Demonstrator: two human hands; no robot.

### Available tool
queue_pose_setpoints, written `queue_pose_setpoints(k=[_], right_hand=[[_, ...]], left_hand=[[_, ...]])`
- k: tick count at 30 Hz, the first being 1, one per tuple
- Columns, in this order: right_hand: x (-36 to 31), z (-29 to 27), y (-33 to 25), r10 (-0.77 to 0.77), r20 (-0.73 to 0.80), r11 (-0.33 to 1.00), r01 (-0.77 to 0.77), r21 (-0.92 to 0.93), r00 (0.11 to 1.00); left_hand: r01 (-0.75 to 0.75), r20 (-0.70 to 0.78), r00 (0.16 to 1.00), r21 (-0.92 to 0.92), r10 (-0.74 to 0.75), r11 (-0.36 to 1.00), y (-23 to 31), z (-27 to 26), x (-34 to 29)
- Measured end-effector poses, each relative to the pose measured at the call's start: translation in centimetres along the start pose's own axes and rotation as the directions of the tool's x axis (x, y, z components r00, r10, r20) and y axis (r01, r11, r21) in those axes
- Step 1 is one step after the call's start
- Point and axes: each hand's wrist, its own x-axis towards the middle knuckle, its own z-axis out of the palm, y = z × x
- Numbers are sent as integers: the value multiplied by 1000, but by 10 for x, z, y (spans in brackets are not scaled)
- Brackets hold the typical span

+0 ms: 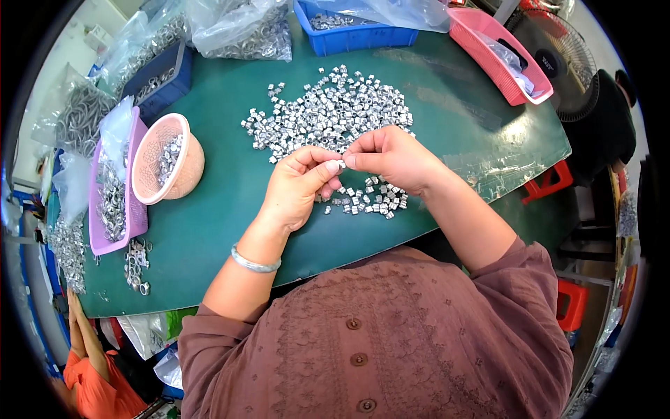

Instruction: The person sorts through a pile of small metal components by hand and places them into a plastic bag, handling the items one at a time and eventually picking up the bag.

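In front of my body, both hands meet over the green table. My left hand (296, 187) pinches a small silver metal piece (341, 164) between thumb and fingers. The thumb and forefinger of my right hand (399, 159) are pressed together right beside that piece; what they grip is too small to make out. A wide pile of small silver metal pieces (335, 105) spreads just beyond my hands. A smaller scatter of like pieces (380, 201) lies nearer to me, below my right hand. My fingers hide part of the pile.
To the left stand a peach round basket (192, 167) and a purple basket (139, 209) of metal parts. Blue bins (363, 43) and plastic bags (241, 31) line the far side. A pink basket (488, 63) and a fan (558, 63) are far right. Another person's orange sleeve (98, 384) shows lower left.
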Motion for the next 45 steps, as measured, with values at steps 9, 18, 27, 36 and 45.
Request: queue_pose_setpoints(k=[9,18,27,36,45], right_hand=[[-4,10,3,-106,-49,993,109,53,993],[-11,18,-1,-293,-125,956,287,-68,948],[-13,25,1,-539,-171,809,450,-378,825],[-11,28,6,-647,-183,715,505,-484,740],[-11,28,12,-689,-181,660,505,-555,702]], left_hand=[[-46,2,999,-87,46,995,-1,-3,0],[-25,78,996,-198,41,980,0,-4,-1],[45,164,986,-316,7,948,1,-9,0],[49,169,986,-346,11,937,-1,-13,-1],[34,158,987,-324,18,945,0,-11,-2]])
